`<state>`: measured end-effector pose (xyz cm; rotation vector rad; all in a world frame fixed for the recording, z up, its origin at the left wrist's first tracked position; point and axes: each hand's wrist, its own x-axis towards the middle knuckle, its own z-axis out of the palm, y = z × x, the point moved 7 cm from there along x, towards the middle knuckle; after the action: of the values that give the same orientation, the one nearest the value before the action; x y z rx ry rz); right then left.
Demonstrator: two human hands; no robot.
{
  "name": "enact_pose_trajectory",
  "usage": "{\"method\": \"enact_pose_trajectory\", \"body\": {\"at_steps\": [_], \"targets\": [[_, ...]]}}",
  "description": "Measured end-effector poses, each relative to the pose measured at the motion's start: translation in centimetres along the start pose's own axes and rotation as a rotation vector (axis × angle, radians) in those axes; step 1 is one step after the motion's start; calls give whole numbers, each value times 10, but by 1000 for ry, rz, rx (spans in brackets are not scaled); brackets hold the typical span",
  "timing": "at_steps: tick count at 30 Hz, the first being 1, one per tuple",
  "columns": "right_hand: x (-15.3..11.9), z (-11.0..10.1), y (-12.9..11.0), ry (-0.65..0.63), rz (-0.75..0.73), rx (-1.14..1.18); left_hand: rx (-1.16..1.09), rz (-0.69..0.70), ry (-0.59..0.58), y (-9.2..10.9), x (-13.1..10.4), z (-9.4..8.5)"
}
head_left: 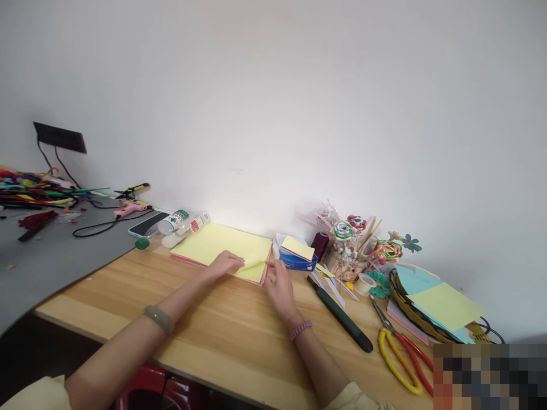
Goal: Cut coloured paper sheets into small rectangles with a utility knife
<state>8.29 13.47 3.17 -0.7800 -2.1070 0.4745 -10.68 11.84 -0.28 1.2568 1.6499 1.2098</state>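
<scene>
A stack of yellow paper lies on the wooden table, with pink-red sheets showing under its front and right edges. The near right part of the top yellow sheet is curled up off the stack. My left hand holds the curled edge from the left, its fingers bent together. At the right edge of the stack, my right hand pinches the raised corner of the same sheet. A green bangle is on my left wrist and a purple hair tie on my right.
Glue bottles, a phone and a pink glue gun lie left. To the right are a blue tissue pack, paper flowers, a dark green cutter, scissors and a basket with coloured paper.
</scene>
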Motion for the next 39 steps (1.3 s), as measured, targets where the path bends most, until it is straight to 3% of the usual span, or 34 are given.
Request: {"method": "enact_pose_trajectory", "body": {"at_steps": [7, 13, 17, 21, 23, 25, 26, 28, 29, 31, 33, 36, 39], "targets": [[-9, 22, -4, -217, -96, -181, 4, 107, 46, 13, -7, 0], [-11, 28, -11, -289, -117, -296, -13, 295, 205, 60, -21, -21], [-8, 17, -18, -230, -102, -319, -1, 478, 373, 109, -69, -45], [-25, -31, -31, 9, 11, -358, 143, 670, 471, 139, -142, -53], [-47, -62, -44, 127, 9, -380, 272, 789, 355, 145, -178, -37], [-74, -86, -60, 159, -84, -396, 333, 847, 153, 143, -207, -12], [-89, -93, -72, 142, -236, -430, 365, 806, 30, 137, -216, 3], [-114, -99, -78, -3, -379, -457, 367, 705, -214, 125, -228, 33], [-123, -100, -76, -97, -398, -427, 361, 639, -276, 119, -229, 45], [-135, -103, -62, -249, -318, -328, 321, 490, -264, 104, -218, 57], [-142, -108, -48, -316, -202, -241, 245, 299, -264, 84, -198, 66], [-147, -115, -35, -325, -82, -193, 187, 86, -236, 56, -168, 71], [-151, -122, -19, -240, 79, -184, 355, 56, -195, 46, -146, 70]]}}
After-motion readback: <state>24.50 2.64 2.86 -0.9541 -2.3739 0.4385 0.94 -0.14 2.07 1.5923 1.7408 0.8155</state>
